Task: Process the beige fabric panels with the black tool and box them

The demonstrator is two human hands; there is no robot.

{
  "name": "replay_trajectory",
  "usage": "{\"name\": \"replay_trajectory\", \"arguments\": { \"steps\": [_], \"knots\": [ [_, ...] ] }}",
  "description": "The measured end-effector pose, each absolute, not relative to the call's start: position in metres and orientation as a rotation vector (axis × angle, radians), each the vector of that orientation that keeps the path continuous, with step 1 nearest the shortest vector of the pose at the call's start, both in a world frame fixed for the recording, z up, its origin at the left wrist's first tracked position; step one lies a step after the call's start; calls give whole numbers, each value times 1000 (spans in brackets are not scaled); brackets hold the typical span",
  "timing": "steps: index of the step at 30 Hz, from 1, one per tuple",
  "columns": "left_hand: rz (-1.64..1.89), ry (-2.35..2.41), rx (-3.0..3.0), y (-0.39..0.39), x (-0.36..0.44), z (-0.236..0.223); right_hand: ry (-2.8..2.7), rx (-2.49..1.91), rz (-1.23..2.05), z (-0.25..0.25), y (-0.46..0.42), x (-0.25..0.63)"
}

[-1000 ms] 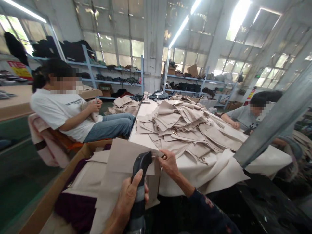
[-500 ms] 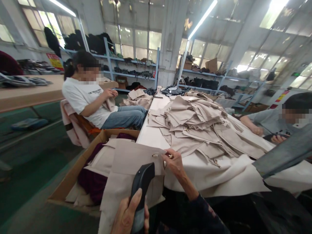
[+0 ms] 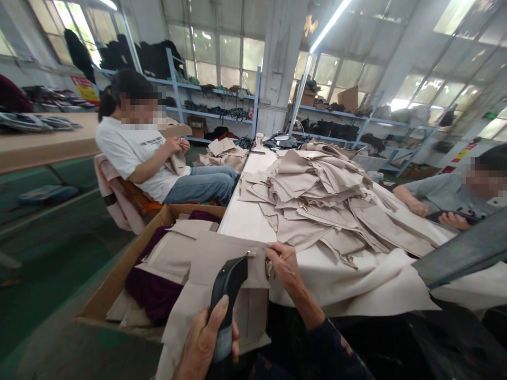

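Note:
My left hand [image 3: 204,338] is wrapped round a black handheld tool [image 3: 227,285] with a bent head and a grey band on its handle. The head's tip is at a small gold-coloured metal fitting [image 3: 250,254] on a beige fabric piece [image 3: 222,253]; whether they touch I cannot tell. My right hand [image 3: 283,264] pinches the right edge of this piece, just beside the fitting. Under it hang more beige pieces [image 3: 186,311], in front of the open cardboard box. A dark sleeve covers my right forearm.
A cardboard box [image 3: 106,285] on the left holds beige pieces and purple cloth [image 3: 152,301]. Beige pieces [image 3: 312,195] are heaped on the white-covered table [image 3: 253,219]. One person [image 3: 138,153] sits at left, another [image 3: 447,190] at right beyond a grey metal bar [image 3: 467,243].
The black tool has moved up and slightly left, bringing its tip to the metal fitting. My right hand keeps its pinch on the fabric edge. The camera view has shifted slightly.

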State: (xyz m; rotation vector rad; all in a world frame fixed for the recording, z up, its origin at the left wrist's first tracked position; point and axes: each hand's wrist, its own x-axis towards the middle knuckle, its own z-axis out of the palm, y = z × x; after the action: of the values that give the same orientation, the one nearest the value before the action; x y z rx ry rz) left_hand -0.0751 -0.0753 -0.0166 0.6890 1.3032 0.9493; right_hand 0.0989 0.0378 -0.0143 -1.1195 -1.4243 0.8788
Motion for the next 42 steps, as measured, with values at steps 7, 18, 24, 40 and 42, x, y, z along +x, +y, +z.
{"name": "replay_trajectory", "arguments": {
  "steps": [7, 18, 24, 40, 42],
  "knots": [
    [1018, 1333, 754, -78, -79, -10, -1381, -1080, 989, -8, 67, 88],
    [961, 1307, 848, -70, -59, 19, -1335, -943, 1328, -21, 39, 87],
    [1033, 1368, 879, -64, -68, 29, -1119, -948, 1386, -36, 41, 83],
    [1038, 1340, 889, -52, -65, 31, -1113, -893, 1378, -32, 30, 83],
    [1073, 1348, 871, -53, -70, 30, -1139, -924, 1344, -34, 31, 86]
  ]
}}
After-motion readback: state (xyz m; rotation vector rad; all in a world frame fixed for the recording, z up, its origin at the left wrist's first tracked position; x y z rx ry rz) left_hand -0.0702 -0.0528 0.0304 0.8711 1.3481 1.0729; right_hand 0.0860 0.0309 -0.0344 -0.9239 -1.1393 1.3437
